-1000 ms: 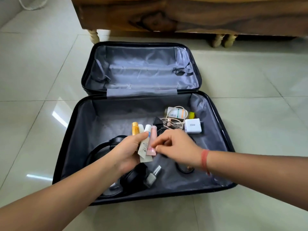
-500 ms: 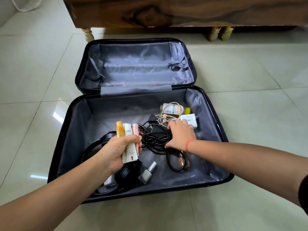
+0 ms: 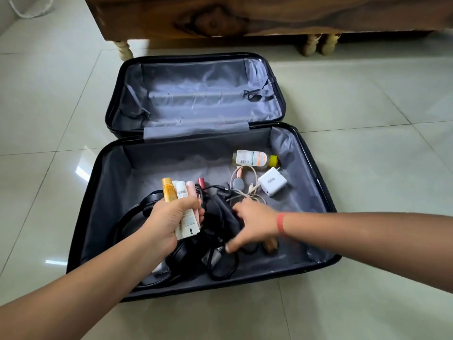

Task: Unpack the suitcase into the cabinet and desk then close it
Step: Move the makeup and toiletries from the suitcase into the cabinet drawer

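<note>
A black suitcase (image 3: 316, 153) with grey lining lies open on the tiled floor. My left hand (image 3: 166, 222) is shut on a bundle of small cosmetic tubes (image 3: 182, 192), an orange one, white ones and a pink one. My right hand (image 3: 255, 223), blurred, reaches down with spread fingers onto a tangle of black cables (image 3: 220, 217) near a small silver-capped bottle (image 3: 213, 256). Black headphones (image 3: 137, 212) lie under my left hand. A white charger (image 3: 272, 184), a white cable (image 3: 245, 190) and a clear bottle with a yellow cap (image 3: 255, 158) lie at the back right.
A dark wooden cabinet (image 3: 269, 13) on turned pale legs (image 3: 125, 49) stands just behind the suitcase lid (image 3: 196, 94). Glossy pale floor tiles (image 3: 367, 106) surround the case. A white cord (image 3: 29, 11) lies at the far left corner.
My right hand has drawn back from the white charger toward me and lower, onto the black cables. My left hand keeps the tubes, which the right hand added to a second ago.
</note>
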